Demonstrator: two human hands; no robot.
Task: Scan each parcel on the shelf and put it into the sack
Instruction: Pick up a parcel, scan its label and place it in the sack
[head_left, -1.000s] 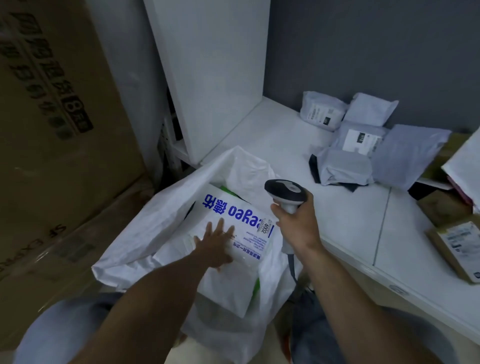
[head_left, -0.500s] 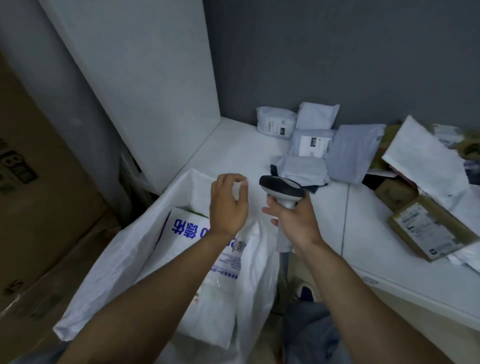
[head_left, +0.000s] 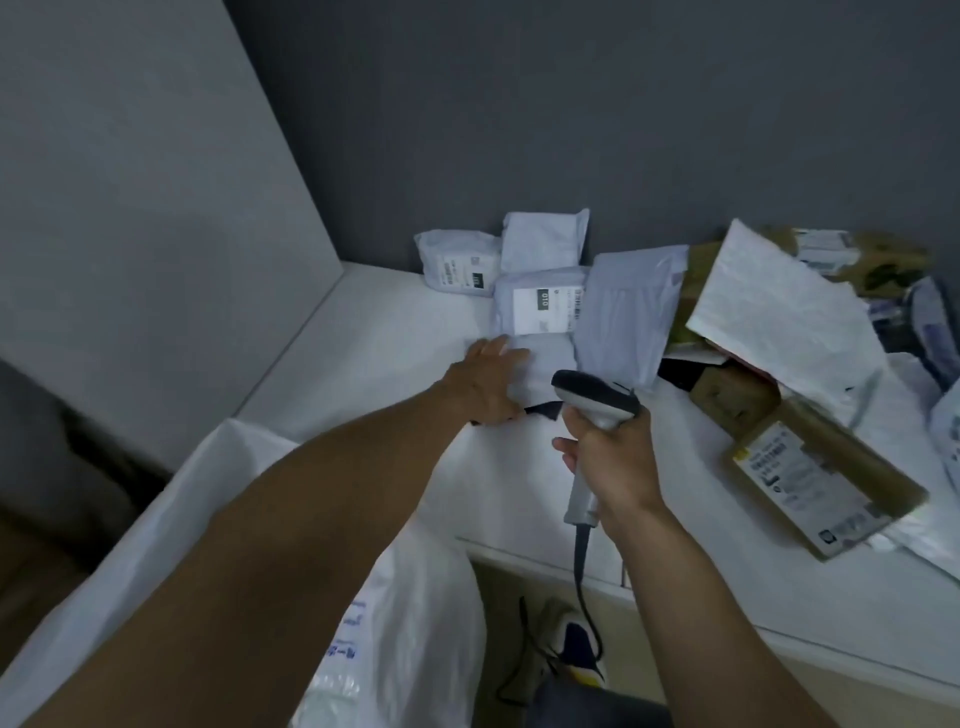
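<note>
Left hand (head_left: 488, 382) is laid on the nearest grey parcel (head_left: 545, 358), fingers stretched over its edge, at the front of the pile on the white shelf (head_left: 395, 338). Right hand (head_left: 618, 457) is wrapped round the scanner (head_left: 592, 395) just beside it. The sack (head_left: 426, 623) sits below the shelf edge.

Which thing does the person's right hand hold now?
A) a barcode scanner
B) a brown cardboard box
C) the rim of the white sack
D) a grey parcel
A: the right hand has its fingers curled round the handle of the barcode scanner, and nothing else is in that hand.
</note>
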